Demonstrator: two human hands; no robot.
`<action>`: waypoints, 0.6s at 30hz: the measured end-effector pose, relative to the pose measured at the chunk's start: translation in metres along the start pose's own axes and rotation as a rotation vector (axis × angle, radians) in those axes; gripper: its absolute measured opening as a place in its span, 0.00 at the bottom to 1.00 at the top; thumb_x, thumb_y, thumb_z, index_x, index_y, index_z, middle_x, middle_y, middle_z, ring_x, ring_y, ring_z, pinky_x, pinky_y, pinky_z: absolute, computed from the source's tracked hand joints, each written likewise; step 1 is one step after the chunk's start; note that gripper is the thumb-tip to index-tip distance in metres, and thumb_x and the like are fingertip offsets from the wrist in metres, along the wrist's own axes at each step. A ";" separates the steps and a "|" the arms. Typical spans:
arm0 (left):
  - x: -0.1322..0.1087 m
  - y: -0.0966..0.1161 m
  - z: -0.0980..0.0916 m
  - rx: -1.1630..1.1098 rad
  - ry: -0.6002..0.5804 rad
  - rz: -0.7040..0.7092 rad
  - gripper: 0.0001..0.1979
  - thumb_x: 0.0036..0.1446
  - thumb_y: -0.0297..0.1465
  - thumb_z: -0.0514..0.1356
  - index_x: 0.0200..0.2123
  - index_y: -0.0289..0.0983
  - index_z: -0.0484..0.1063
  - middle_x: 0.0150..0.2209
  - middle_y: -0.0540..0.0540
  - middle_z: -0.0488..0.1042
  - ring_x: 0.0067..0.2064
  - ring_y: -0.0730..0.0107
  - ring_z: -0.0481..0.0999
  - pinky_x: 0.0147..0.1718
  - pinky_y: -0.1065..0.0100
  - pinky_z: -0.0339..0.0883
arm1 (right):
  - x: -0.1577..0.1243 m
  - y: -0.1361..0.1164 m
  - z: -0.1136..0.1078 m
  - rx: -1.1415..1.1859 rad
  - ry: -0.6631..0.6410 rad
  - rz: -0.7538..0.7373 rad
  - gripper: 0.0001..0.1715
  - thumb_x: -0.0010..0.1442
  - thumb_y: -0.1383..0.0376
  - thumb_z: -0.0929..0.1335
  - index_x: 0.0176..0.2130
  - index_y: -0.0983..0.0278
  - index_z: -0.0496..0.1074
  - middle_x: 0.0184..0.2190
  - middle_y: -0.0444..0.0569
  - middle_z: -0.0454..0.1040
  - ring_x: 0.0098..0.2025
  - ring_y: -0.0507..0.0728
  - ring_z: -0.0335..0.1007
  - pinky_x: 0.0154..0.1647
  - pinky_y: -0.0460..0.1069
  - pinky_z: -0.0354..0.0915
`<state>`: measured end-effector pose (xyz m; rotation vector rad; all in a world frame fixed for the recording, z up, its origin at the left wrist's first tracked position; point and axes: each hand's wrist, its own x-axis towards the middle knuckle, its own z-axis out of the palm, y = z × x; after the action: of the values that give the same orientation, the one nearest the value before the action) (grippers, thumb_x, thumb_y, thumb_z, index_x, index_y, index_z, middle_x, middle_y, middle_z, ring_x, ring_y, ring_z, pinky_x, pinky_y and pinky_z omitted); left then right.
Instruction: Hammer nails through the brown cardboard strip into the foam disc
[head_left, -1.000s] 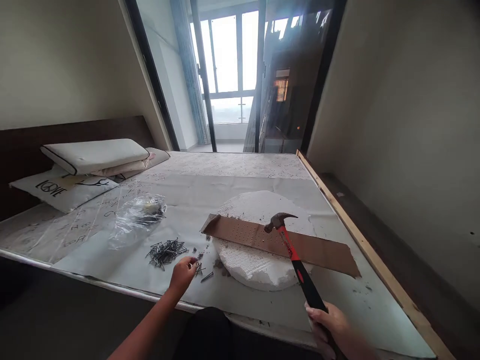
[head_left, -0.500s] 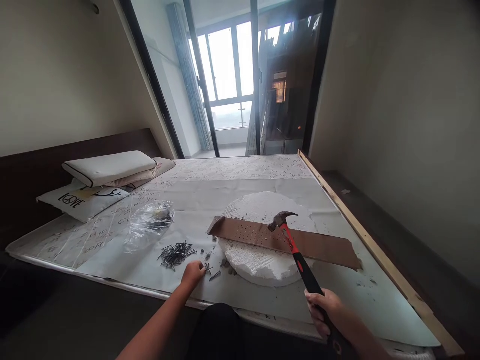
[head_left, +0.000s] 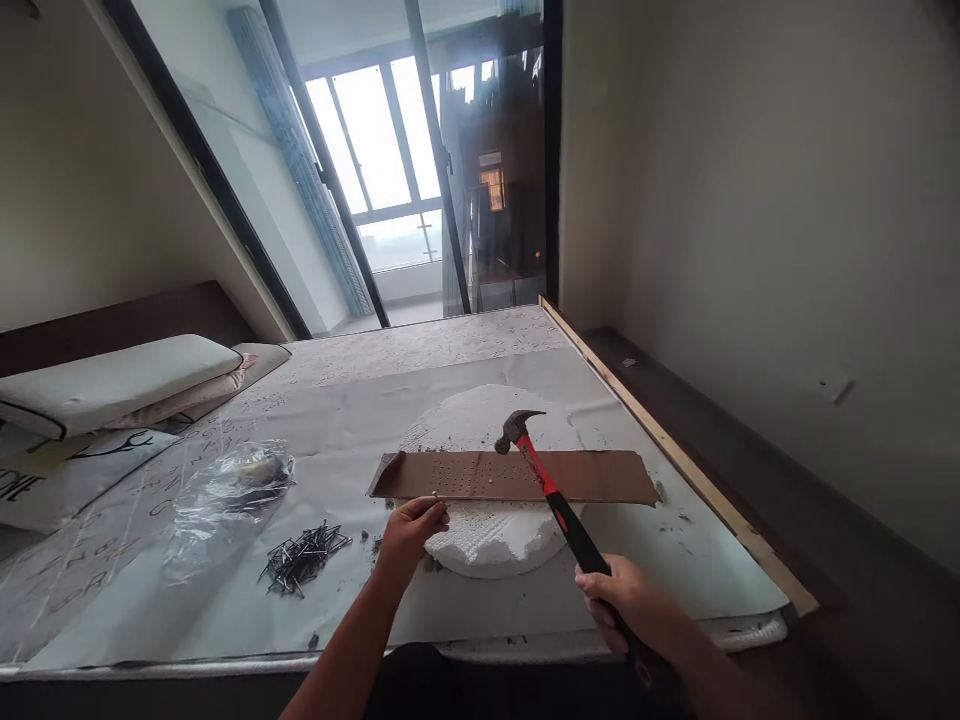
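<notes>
My right hand (head_left: pixel 626 605) grips the black rubber handle of a claw hammer (head_left: pixel 574 530). Its steel head hangs over a brown strip of cardboard (head_left: pixel 600 478) pierced with rows of small holes. That strip lies across a round white foam slab (head_left: pixel 495 540) with a ragged front edge. At the strip's near edge, left of the hammer, my left hand (head_left: pixel 411 530) is closed in a pinch. Between its fingertips is a nail, mostly hidden, with only a small bit showing. A heap of dark nails (head_left: pixel 304 560) rests to the left of this hand.
Crumpled clear plastic wrap (head_left: pixel 225 500) lies left of the nails, on the pale sheet covering the mattress. Pillows (head_left: pixel 127 380) are stacked at the far left. A wooden rail (head_left: pixel 660 430) runs along the right side. Bits of grey debris (head_left: pixel 679 517) are scattered around the slab.
My left hand has moved from beside the nail heap up to the cardboard's front edge, fingers still pinched. My right hand still holds the hammer over the strip. The view has turned right.
</notes>
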<state>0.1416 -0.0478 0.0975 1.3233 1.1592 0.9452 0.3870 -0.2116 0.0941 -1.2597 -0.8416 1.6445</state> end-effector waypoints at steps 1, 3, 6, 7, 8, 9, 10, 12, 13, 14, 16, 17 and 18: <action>0.008 0.003 0.016 0.030 -0.010 0.061 0.18 0.39 0.43 0.65 0.27 0.34 0.75 0.23 0.47 0.72 0.25 0.72 0.70 0.25 0.69 0.66 | 0.000 -0.001 0.000 -0.016 -0.001 -0.016 0.14 0.47 0.56 0.64 0.25 0.60 0.54 0.09 0.31 0.54 0.08 0.45 0.47 0.09 0.42 0.48; 0.025 0.005 0.043 0.133 0.020 0.197 0.15 0.41 0.42 0.64 0.24 0.35 0.74 0.24 0.47 0.72 0.23 0.73 0.68 0.23 0.70 0.64 | -0.001 -0.001 0.001 -0.051 -0.002 -0.046 0.12 0.48 0.57 0.63 0.25 0.60 0.55 0.08 0.31 0.53 0.07 0.45 0.46 0.09 0.42 0.46; 0.049 -0.001 0.071 0.328 0.064 0.350 0.11 0.45 0.39 0.61 0.23 0.37 0.75 0.26 0.46 0.74 0.27 0.70 0.71 0.26 0.70 0.64 | -0.001 0.001 0.002 -0.123 0.017 -0.062 0.09 0.49 0.59 0.61 0.25 0.60 0.55 0.07 0.31 0.53 0.07 0.45 0.46 0.09 0.42 0.44; 0.055 -0.005 0.077 0.381 0.063 0.380 0.11 0.46 0.38 0.60 0.23 0.37 0.75 0.26 0.46 0.75 0.29 0.69 0.72 0.28 0.69 0.64 | -0.002 0.001 0.002 -0.151 0.036 -0.064 0.09 0.49 0.59 0.61 0.25 0.60 0.56 0.07 0.31 0.53 0.07 0.45 0.46 0.09 0.43 0.44; 0.059 -0.008 0.081 0.421 0.061 0.401 0.10 0.47 0.37 0.60 0.23 0.37 0.75 0.26 0.46 0.75 0.30 0.68 0.73 0.29 0.69 0.65 | -0.002 0.001 0.003 -0.177 0.048 -0.060 0.08 0.49 0.59 0.60 0.25 0.60 0.56 0.06 0.32 0.53 0.06 0.46 0.45 0.08 0.43 0.43; 0.063 -0.012 0.084 0.449 0.061 0.413 0.10 0.48 0.37 0.59 0.23 0.38 0.75 0.26 0.46 0.75 0.30 0.67 0.73 0.29 0.69 0.65 | -0.002 0.000 0.004 -0.201 0.052 -0.051 0.08 0.49 0.59 0.60 0.25 0.60 0.57 0.06 0.32 0.52 0.06 0.46 0.44 0.08 0.43 0.42; 0.066 -0.016 0.085 0.471 0.061 0.418 0.10 0.48 0.36 0.58 0.23 0.38 0.75 0.27 0.46 0.76 0.31 0.67 0.73 0.29 0.69 0.64 | -0.003 0.000 0.004 -0.216 0.057 -0.038 0.07 0.49 0.59 0.60 0.26 0.61 0.57 0.05 0.32 0.51 0.06 0.46 0.43 0.08 0.43 0.41; 0.070 -0.021 0.086 0.499 0.061 0.424 0.10 0.49 0.35 0.58 0.23 0.38 0.75 0.27 0.45 0.76 0.31 0.67 0.73 0.30 0.69 0.64 | -0.003 -0.002 0.005 -0.225 0.072 -0.006 0.08 0.48 0.59 0.59 0.27 0.61 0.59 0.05 0.31 0.50 0.07 0.47 0.42 0.09 0.44 0.40; 0.071 -0.024 0.086 0.508 0.057 0.427 0.10 0.49 0.35 0.57 0.23 0.38 0.75 0.28 0.45 0.76 0.31 0.67 0.73 0.30 0.69 0.64 | -0.003 -0.002 0.005 -0.221 0.084 0.008 0.08 0.47 0.59 0.59 0.27 0.61 0.59 0.06 0.31 0.50 0.07 0.47 0.42 0.09 0.44 0.41; 0.071 -0.025 0.086 0.515 0.051 0.431 0.10 0.49 0.35 0.57 0.23 0.38 0.75 0.28 0.45 0.76 0.31 0.67 0.73 0.30 0.68 0.64 | -0.003 -0.003 0.005 -0.221 0.098 0.020 0.09 0.47 0.58 0.60 0.27 0.61 0.60 0.06 0.32 0.49 0.08 0.47 0.42 0.10 0.44 0.41; 0.073 -0.027 0.086 0.525 0.042 0.439 0.10 0.49 0.35 0.58 0.23 0.39 0.75 0.28 0.46 0.76 0.31 0.67 0.73 0.30 0.68 0.64 | -0.004 -0.003 0.004 -0.223 0.111 0.029 0.09 0.47 0.58 0.60 0.26 0.61 0.60 0.06 0.32 0.49 0.09 0.47 0.43 0.11 0.44 0.42; 0.073 -0.027 0.086 0.529 0.039 0.439 0.09 0.49 0.35 0.58 0.23 0.39 0.75 0.27 0.46 0.76 0.31 0.67 0.73 0.30 0.68 0.64 | -0.005 -0.003 0.002 -0.224 0.098 0.025 0.09 0.47 0.58 0.60 0.26 0.61 0.61 0.06 0.33 0.50 0.10 0.47 0.43 0.12 0.44 0.43; 0.074 -0.028 0.087 0.533 0.038 0.438 0.09 0.49 0.35 0.58 0.23 0.39 0.75 0.27 0.46 0.76 0.30 0.67 0.73 0.30 0.68 0.64 | -0.006 -0.003 0.001 -0.215 0.083 0.022 0.09 0.48 0.58 0.61 0.26 0.61 0.61 0.07 0.33 0.51 0.10 0.47 0.43 0.14 0.45 0.43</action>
<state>0.2382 0.0038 0.0554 2.0561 1.2226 1.0070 0.3876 -0.2163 0.0992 -1.4797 -0.9761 1.5385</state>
